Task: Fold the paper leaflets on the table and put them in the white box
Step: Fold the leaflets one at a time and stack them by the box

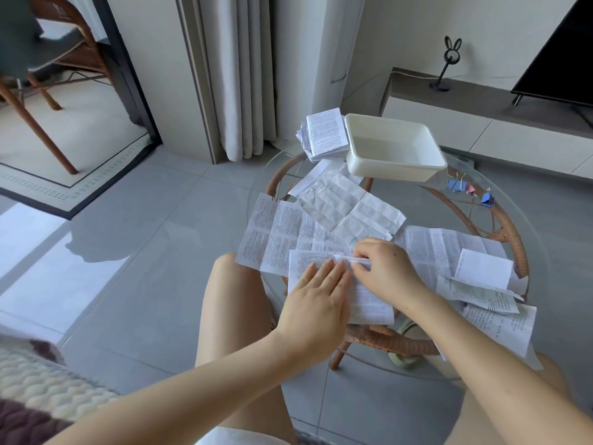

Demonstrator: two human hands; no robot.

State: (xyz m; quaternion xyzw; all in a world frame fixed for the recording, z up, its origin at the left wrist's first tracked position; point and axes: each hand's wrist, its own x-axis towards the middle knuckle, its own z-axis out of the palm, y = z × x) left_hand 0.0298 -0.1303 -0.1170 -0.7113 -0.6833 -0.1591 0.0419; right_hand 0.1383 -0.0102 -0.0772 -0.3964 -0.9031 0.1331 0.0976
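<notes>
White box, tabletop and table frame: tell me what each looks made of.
White box: likely plastic, smooth with a soft sheen and rounded moulded corners. Tabletop: clear glass; the floor and the frame show through it. Table frame: apparently rattan or wicker, with brown strands wound round the bars.

The box (pixel 385 170) was plain white. The leaflets (pixel 279 229) were white with dense grey print in columns. The binder clips (pixel 455 185) were blue, one pink. The table frame (pixel 509 228) was brown woven rattan. The floor tiles (pixel 160 252) were grey. The television (pixel 564 59) was black.
</notes>
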